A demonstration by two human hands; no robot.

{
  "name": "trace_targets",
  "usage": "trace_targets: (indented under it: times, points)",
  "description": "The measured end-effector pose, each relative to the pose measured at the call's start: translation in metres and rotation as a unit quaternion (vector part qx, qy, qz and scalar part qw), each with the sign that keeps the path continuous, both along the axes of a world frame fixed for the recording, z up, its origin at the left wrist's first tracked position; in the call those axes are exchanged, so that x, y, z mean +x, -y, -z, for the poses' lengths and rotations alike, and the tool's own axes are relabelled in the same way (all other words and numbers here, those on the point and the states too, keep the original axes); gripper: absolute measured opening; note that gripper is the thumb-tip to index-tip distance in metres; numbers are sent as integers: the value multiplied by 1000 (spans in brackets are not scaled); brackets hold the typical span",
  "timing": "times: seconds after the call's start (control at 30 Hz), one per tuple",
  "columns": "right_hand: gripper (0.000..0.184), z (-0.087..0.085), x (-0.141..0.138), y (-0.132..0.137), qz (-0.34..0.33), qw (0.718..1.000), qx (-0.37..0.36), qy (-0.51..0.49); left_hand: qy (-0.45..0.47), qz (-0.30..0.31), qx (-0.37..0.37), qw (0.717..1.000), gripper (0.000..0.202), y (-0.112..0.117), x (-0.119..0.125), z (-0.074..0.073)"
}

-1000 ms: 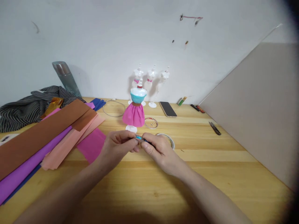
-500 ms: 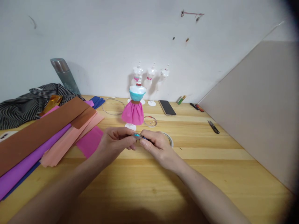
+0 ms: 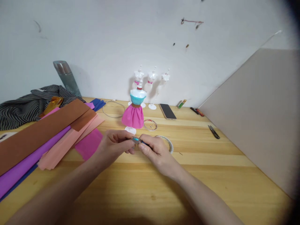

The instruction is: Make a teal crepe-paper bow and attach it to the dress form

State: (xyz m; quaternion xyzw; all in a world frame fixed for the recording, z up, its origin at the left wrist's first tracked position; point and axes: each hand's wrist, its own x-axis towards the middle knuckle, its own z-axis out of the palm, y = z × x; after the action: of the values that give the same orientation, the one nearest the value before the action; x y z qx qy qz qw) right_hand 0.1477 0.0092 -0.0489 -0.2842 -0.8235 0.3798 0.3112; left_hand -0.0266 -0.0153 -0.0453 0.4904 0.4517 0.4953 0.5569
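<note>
My right hand (image 3: 156, 153) is closed round a small dark-handled tool (image 3: 146, 144) whose metal end points left; its exact kind is hidden by the fingers. A bit of turquoise (image 3: 136, 139) shows at that metal end. My left hand (image 3: 117, 144) pinches close against the same end, and its fingertips cover what they grip. Just behind both hands stands a small dress form (image 3: 137, 97) in a turquoise top, a brown waistband and a pink skirt (image 3: 132, 117). A roll of tape (image 3: 171, 145) lies flat, partly behind my right hand.
Left lie brown (image 3: 47, 132), purple, peach and pink sheets, with striped cloth (image 3: 21, 107) and a leaning bottle (image 3: 67, 78) behind. White dress forms (image 3: 152, 78) stand along the wall. A phone (image 3: 167, 111), a bead-filled ring dish (image 3: 150, 125), a cable (image 3: 114, 116) and snips (image 3: 214, 132) lie around.
The view has tilted up slightly, so the background sits lower. Both hands stay together at the tool, with only a slight shift left.
</note>
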Motion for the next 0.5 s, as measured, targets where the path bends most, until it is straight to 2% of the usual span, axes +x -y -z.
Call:
trace_targets:
  times: [0.33,0.5]
  points:
    - [38,7,-1,-6,-6,999,-47,1,-23,32,15,999,7,-5,-8,4]
    - [36,6,-3,-5,-5,1000,1,23,-38,34,6,999,7,-9,-10,3]
